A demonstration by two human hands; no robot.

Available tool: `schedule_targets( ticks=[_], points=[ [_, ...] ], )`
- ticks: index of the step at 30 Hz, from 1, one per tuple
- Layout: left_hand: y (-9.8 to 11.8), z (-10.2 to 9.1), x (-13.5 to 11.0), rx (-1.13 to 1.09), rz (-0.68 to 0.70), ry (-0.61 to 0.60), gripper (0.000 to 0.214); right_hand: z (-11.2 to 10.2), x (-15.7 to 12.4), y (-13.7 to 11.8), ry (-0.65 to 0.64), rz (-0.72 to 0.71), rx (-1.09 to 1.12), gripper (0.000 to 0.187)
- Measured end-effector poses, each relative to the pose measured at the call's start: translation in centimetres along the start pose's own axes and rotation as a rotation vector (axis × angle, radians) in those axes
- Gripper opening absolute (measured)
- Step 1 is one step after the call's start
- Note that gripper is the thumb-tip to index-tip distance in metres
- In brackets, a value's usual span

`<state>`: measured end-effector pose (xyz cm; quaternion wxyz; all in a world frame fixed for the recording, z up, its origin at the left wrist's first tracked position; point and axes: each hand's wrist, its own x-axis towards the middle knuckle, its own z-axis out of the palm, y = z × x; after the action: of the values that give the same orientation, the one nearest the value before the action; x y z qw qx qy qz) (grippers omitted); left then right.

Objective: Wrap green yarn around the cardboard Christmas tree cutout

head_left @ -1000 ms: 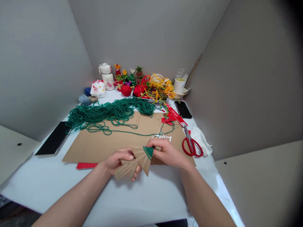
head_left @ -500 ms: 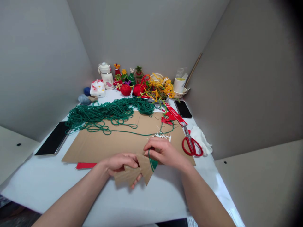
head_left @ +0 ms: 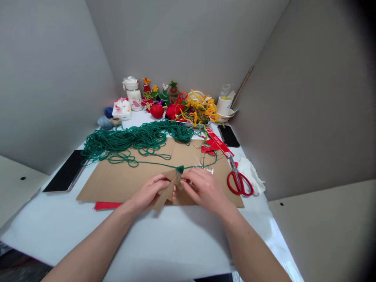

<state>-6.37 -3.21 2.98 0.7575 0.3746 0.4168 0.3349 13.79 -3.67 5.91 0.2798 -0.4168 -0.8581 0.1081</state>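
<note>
My left hand [head_left: 152, 191] is closed on a brown cardboard tree shape [head_left: 166, 192], held tilted over the near part of the big cardboard sheet [head_left: 123, 184]. Green yarn covers its tip [head_left: 179, 169], which points away from me. At the tree's right edge, my right hand [head_left: 202, 187] pinches the green yarn [head_left: 179, 175] just below the wrapped tip; the strand is partly hidden by the fingers. Behind the hands, a loose heap of the same green yarn [head_left: 126, 139] spreads over the sheet's far left, with one strand running towards the tree.
Red-handled scissors [head_left: 240, 183] lie right of my right hand, near a crumpled white tissue [head_left: 251, 176]. Dark phones [head_left: 229, 136] and a tablet [head_left: 64, 172] flank the sheet. At the back stand a white bottle [head_left: 133, 94], yarn decorations, a tray of yellow yarn [head_left: 202, 109] and a cup [head_left: 223, 105].
Both hands have moved slightly away from me with the cardboard tree. Its wrapped tip has turned from pointing right to pointing away, and the right hand has shifted to below the tip.
</note>
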Motion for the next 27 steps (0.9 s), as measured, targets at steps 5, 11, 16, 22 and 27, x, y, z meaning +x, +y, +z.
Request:
schedule_targets(
  ticks=[5, 11, 16, 22, 27],
  points=[
    [0.3, 0.2, -0.4, -0.140, 0.111, -0.004, 0.019, -0.2, 0.1, -0.2, 0.050, 0.033, 0.091, 0.017],
    [0.4, 0.2, -0.8, -0.189, 0.167, -0.085, 0.021, -0.5, 0.1, -0.3, 0.171, 0.059, 0.191, 0.015],
    [0.3, 0.1, -0.8, -0.199, 0.182, -0.113, 0.021, -0.6, 0.1, -0.3, 0.157, 0.039, 0.222, 0.015],
    [0.2, -0.4, -0.7, -0.281, 0.144, -0.248, 0.024, -0.4, 0.1, 0.1, 0.149, -0.001, 0.240, 0.016],
    [0.3, -1.1, -0.9, -0.438, 0.064, -0.428, 0.022, -0.1, 0.5, 1.1, 0.089, 0.015, 0.260, 0.015]
  ],
)
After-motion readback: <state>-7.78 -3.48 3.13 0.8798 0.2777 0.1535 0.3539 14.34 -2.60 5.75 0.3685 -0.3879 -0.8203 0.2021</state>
